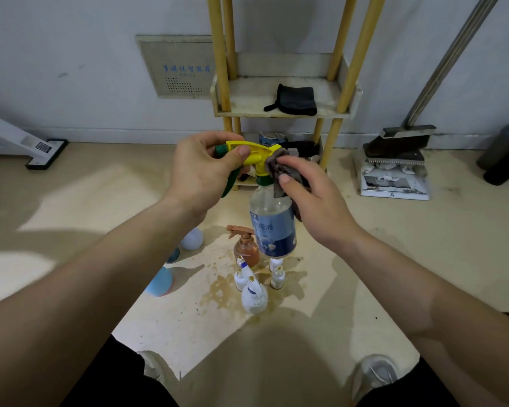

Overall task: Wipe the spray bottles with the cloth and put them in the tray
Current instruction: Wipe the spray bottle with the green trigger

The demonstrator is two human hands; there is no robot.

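Left hand (199,168) pinches yellow trigger head of clear spray bottle (272,227), blue label, green nozzle, held upright above floor. Right hand (315,198) fingers press grey-brown cloth (279,168) on the neck. Smaller bottles (253,277) stand below.

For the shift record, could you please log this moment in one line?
left hand: holds yellow trigger spray bottle | right hand: wiping with grey cloth

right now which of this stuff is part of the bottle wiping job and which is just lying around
Part of the job:
yellow-headed spray bottle in left hand
grey cloth in right hand
orange spray bottle
white spray bottles on floor

Lying about:
black cloth on yellow shelf rack
dustpan
blue ball
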